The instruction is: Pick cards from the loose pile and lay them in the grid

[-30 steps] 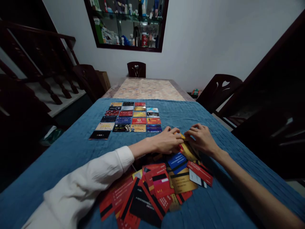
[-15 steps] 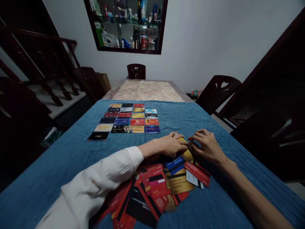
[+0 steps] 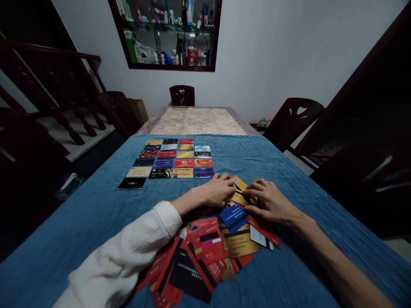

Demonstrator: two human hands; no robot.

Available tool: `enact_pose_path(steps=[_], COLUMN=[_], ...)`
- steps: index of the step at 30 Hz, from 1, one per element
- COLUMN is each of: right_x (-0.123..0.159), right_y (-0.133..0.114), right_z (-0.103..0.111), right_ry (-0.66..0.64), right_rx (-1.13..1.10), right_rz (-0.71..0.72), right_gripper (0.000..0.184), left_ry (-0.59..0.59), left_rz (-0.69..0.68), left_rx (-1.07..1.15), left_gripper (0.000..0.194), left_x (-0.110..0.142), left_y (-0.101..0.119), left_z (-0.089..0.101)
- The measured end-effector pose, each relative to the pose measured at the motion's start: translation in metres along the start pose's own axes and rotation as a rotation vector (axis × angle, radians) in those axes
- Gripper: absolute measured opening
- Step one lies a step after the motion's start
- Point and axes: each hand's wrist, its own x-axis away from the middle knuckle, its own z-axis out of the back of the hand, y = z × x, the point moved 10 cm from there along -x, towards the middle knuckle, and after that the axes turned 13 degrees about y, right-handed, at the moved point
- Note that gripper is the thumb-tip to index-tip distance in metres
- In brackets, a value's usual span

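Observation:
A loose heap of plastic cards (image 3: 212, 252), red, black, gold and blue, lies on the blue tablecloth (image 3: 96, 214) close to me. My left hand (image 3: 216, 191), in a white sleeve, rests at the heap's far edge with its fingers curled onto a gold card (image 3: 239, 192). My right hand (image 3: 268, 200) lies beside it, fingers spread and pressing on the same gold cards. A blue card (image 3: 234, 216) sits just under both hands. Further off, a tidy grid of cards (image 3: 173, 160) lies face up in rows.
A single black card (image 3: 131, 183) ends the grid's near left. Beyond the cloth is a marbled table top (image 3: 197, 121). Dark wooden chairs (image 3: 293, 119) stand at the right, left and far end. A stair rail is at the left, a glass cabinet on the wall.
Both hands slid slightly left over the heap's far edge. The gold cards under the fingers have fanned out, and the right hand's fingers have spread flatter.

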Motion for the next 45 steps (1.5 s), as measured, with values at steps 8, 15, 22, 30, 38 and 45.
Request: enact_pose_path(steps=[8, 15, 22, 30, 38, 45], right_x=[0.0, -0.003, -0.005, -0.003, -0.003, -0.004], right_y=[-0.001, -0.006, 0.004, 0.013, 0.016, 0.023], right_z=[-0.002, 0.008, 0.013, 0.004, 0.001, 0.012], right_ry=[0.006, 0.06, 0.169, 0.185, 0.208, 0.314], right_rx=[-0.037, -0.081, -0.044, -0.031, -0.053, -0.116], right_rz=[-0.005, 0.022, -0.016, -0.075, -0.11, -0.18], right_gripper=[0.028, 0.024, 0.031, 0.016, 0.016, 0.018], left_ry=[0.057, 0.087, 0.177, 0.256, 0.27, 0.286], left_rz=[0.017, 0.003, 0.083, 0.123, 0.124, 0.135], left_rx=[0.021, 0.122, 0.256, 0.306, 0.319, 0.34], left_gripper=[0.015, 0.023, 0.024, 0.034, 0.031, 0.026], left_x=[0.009, 0.009, 0.007, 0.007, 0.007, 0.007], left_y=[-0.006, -0.006, -0.025, -0.034, -0.031, -0.033], left_z=[0.004, 0.015, 0.018, 0.018, 0.022, 0.024])
